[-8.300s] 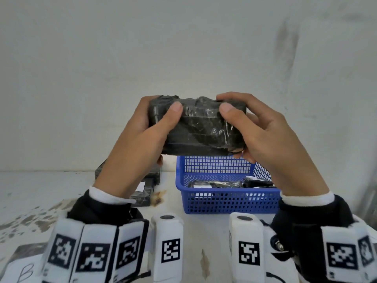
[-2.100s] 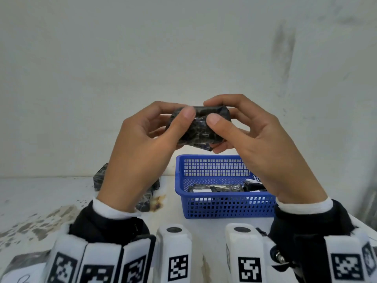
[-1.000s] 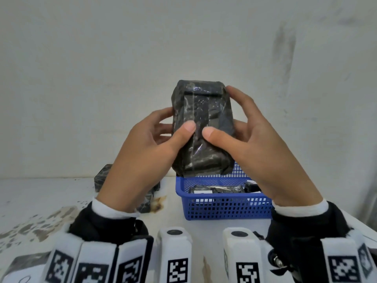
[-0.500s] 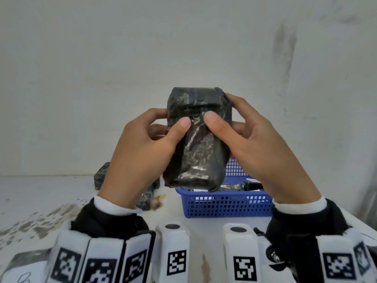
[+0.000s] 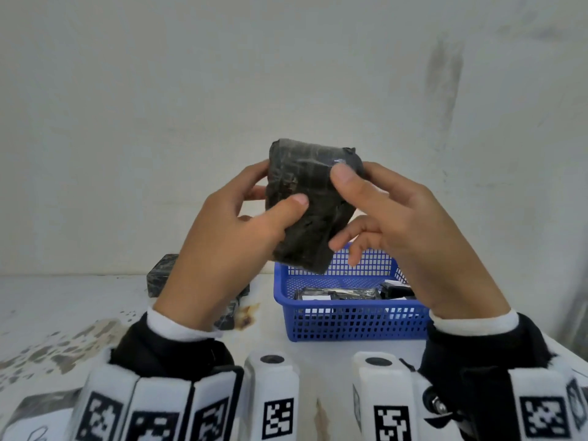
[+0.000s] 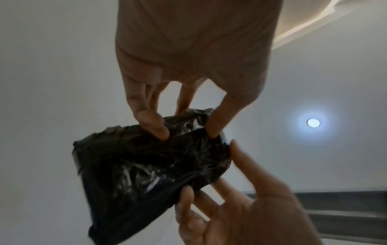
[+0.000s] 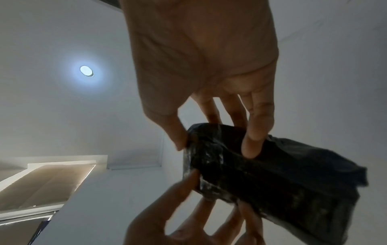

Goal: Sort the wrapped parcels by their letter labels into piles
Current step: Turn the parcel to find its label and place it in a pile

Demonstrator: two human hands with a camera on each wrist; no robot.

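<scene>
I hold a black plastic-wrapped parcel [image 5: 313, 214] upright and slightly tilted at chest height, above the blue basket. My left hand [image 5: 275, 190] grips its left side, thumb on the near face. My right hand [image 5: 348, 203] pinches its upper right corner with the thumb, the other fingers loosely curled behind and below. No letter label shows on the near face. In the left wrist view my left fingers [image 6: 156, 128] pinch the parcel [image 6: 146, 165]. In the right wrist view my right hand [image 7: 213, 144] pinches the end of the parcel [image 7: 272, 179].
A blue mesh basket [image 5: 350, 326] stands on the white worn table [image 5: 63, 307] and holds more wrapped parcels [image 5: 337, 294]. Black parcels [image 5: 159, 278] lie stacked behind my left wrist. Another parcel with a white label [image 5: 35, 418] sits at the near left edge.
The parcel, held lengthwise at first, was turned end-on and then upright. In the last half second it tilted and my right thumb slid up to its top right corner.
</scene>
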